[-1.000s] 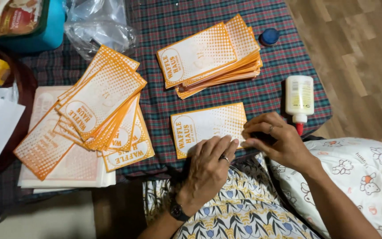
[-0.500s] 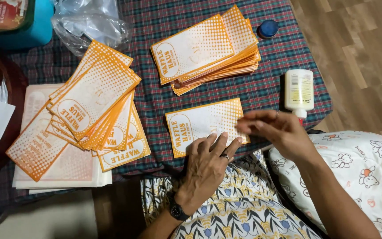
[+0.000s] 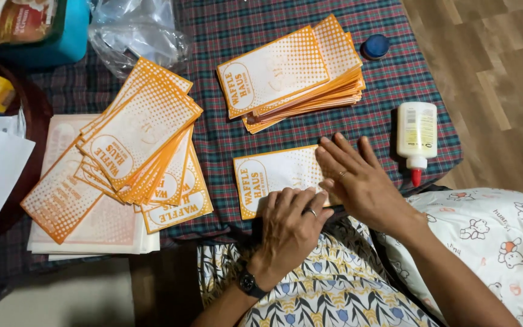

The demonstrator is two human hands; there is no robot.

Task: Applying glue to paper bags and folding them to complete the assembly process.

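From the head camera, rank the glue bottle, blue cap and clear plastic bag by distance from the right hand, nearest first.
From the right hand:
1. Glue bottle, just to its right.
2. Blue cap, farther up the table.
3. Plastic bag, far upper left.

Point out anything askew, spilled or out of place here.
The white glue bottle lies on its side, its blue cap off and apart. The left stack of orange paper bags is fanned unevenly. Nothing spilled.

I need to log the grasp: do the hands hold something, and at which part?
Nothing is gripped. Both the left hand and right hand press flat on the orange paper bag, near its right end.
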